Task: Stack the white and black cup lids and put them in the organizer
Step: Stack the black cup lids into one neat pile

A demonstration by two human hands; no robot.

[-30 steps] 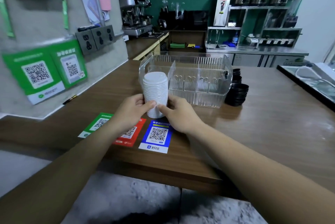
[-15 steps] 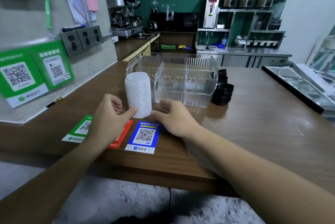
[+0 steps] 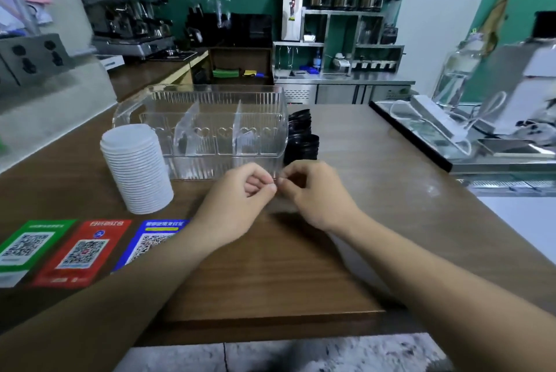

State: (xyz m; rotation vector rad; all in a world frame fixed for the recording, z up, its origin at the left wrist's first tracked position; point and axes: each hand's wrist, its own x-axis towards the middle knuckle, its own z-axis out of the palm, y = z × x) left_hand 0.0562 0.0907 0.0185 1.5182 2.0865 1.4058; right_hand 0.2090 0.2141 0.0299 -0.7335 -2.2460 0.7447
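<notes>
A tall stack of white cup lids (image 3: 137,167) stands upright on the wooden counter, left of centre, with neither hand touching it. Behind it sits the clear plastic organizer (image 3: 210,101) with dividers, its compartments empty. Black cup lids (image 3: 301,140) are piled just right of the organizer, partly hidden by its wall. My left hand (image 3: 237,200) and my right hand (image 3: 313,194) hover close together in front of the organizer's right end, fingers curled, fingertips almost touching. I see nothing held in either hand.
Three QR code stickers (image 3: 81,251) lie on the counter at the near left. A steel drip tray and sink unit (image 3: 481,146) borders the counter's right side. A wall (image 3: 45,107) runs along the left. An espresso machine (image 3: 129,19) stands further back.
Both hands have let go of the white lid stack and moved right, meeting in front of the organizer's right end. The view has shifted right.
</notes>
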